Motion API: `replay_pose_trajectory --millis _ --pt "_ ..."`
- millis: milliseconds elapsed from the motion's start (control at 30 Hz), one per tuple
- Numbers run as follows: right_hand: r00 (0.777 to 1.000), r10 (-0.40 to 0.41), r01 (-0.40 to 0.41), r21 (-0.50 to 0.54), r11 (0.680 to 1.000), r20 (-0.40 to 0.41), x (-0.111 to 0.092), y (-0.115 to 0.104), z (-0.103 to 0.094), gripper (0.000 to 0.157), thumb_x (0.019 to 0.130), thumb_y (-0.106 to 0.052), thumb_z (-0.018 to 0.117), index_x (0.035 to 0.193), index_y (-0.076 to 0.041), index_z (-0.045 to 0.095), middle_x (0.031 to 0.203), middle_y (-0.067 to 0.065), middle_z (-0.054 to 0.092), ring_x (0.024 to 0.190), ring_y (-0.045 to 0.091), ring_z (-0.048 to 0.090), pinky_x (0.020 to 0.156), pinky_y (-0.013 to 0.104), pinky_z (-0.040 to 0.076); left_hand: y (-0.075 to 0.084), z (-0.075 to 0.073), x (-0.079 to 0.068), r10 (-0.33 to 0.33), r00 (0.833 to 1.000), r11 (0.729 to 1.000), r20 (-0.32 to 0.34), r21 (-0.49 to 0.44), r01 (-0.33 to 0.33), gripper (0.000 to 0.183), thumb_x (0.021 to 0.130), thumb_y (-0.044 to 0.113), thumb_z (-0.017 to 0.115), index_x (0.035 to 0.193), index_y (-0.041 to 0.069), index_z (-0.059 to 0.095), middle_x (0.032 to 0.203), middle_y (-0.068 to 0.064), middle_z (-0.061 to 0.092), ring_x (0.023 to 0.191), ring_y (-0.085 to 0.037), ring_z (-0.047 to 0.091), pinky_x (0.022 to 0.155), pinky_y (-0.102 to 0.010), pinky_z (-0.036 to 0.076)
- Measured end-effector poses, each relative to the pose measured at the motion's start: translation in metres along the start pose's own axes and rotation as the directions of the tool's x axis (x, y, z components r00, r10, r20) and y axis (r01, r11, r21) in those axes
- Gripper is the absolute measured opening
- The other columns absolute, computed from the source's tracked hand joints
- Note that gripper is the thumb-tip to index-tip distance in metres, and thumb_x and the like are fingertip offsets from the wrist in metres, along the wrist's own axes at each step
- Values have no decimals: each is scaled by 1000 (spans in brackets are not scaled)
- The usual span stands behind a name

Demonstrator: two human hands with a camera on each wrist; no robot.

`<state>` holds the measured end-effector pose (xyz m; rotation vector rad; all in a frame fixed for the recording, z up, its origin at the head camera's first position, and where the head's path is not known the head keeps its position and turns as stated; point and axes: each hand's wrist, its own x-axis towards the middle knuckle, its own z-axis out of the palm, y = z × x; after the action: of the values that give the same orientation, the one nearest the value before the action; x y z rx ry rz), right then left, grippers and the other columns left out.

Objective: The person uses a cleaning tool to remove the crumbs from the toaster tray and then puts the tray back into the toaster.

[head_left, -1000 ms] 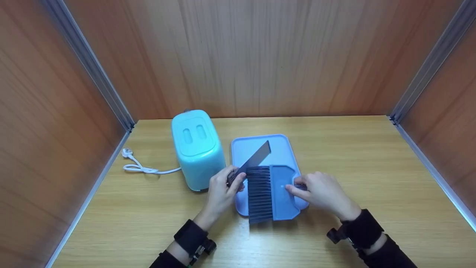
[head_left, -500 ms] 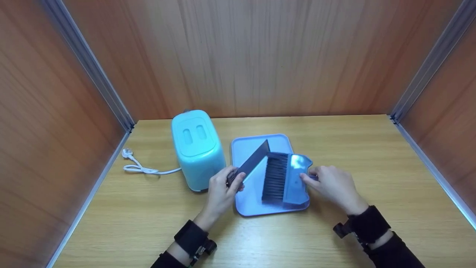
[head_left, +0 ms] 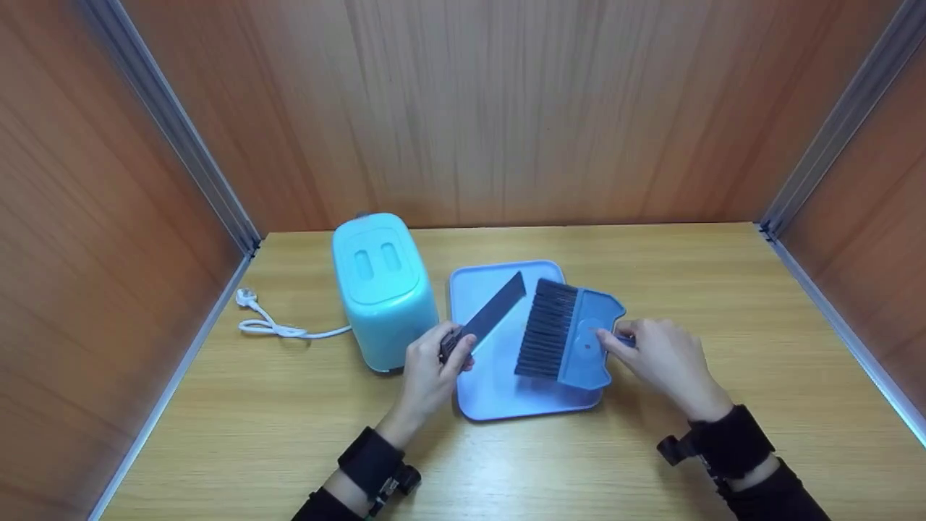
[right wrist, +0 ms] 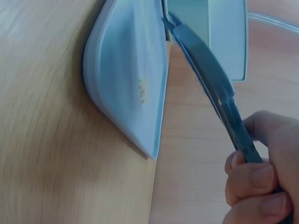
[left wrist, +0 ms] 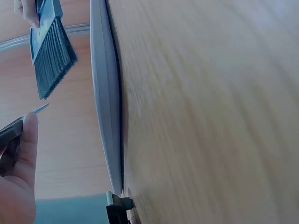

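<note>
My left hand [head_left: 430, 362] grips the black end of a thin, flat dark metal crumb tray [head_left: 499, 311], thumb on top. It tilts up and to the right over a light blue plastic tray [head_left: 488, 394]. In my right hand [head_left: 662, 354] is the handle of a blue hand brush [head_left: 589, 336], its dark bristles [head_left: 548, 329] pointing left toward the crumb tray. Between bristles and metal shows a narrow gap in the head view. The right wrist view shows the brush edge-on above the blue tray, where small yellowish crumbs [right wrist: 142, 91] lie.
A turquoise toaster [head_left: 383, 289] stands just left of my left hand. Its white cord and plug [head_left: 271, 325] lie on the table [head_left: 687, 289] to the left. Wood-grain panels [head_left: 506, 108] close off the back and both sides.
The brush has moved right and away from me, from in front of the crumb tray to its right side, and has turned slightly. My left hand has hardly moved.
</note>
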<state>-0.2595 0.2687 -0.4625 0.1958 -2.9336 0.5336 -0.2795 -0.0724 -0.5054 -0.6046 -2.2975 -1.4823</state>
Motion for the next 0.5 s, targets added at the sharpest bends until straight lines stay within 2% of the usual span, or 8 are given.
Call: replay_pose_trajectory --millis 133,233,367,500 --pt "996 -34 29 71 997 79 -3 -6 1 47 105 -55 63 72 -23 64 65 -9 42 62 12 44 56 26 26 -1 1 0 9 1000 1000 -4 -5 -9 19 108 25 68 99 8 70 80 -2 72 67 -8 71 60 -23 62" --pt "992 -28 15 99 995 125 -2 -9 2 45 106 -56 62 78 -22 70 67 -8 45 63 13 46 57 27 28 -2 2 0 37 999 999 -1 9 -37 18 108 25 68 100 9 71 81 -1 71 68 -7 69 60 -23 61" --pt "992 6 -16 81 997 125 0 -11 2 44 106 -53 63 75 -21 67 65 -7 41 62 14 45 57 27 26 0 1 -1 75 997 996 12 57 -75 18 108 25 68 100 9 71 83 0 69 70 -4 67 60 -22 60" --pt "991 18 -26 60 998 132 0 -9 2 45 106 -49 63 71 -21 63 64 -7 38 60 14 42 56 27 24 0 0 -2 71 997 994 21 80 -73 19 109 26 66 99 9 70 84 1 68 72 -3 65 60 -22 59"
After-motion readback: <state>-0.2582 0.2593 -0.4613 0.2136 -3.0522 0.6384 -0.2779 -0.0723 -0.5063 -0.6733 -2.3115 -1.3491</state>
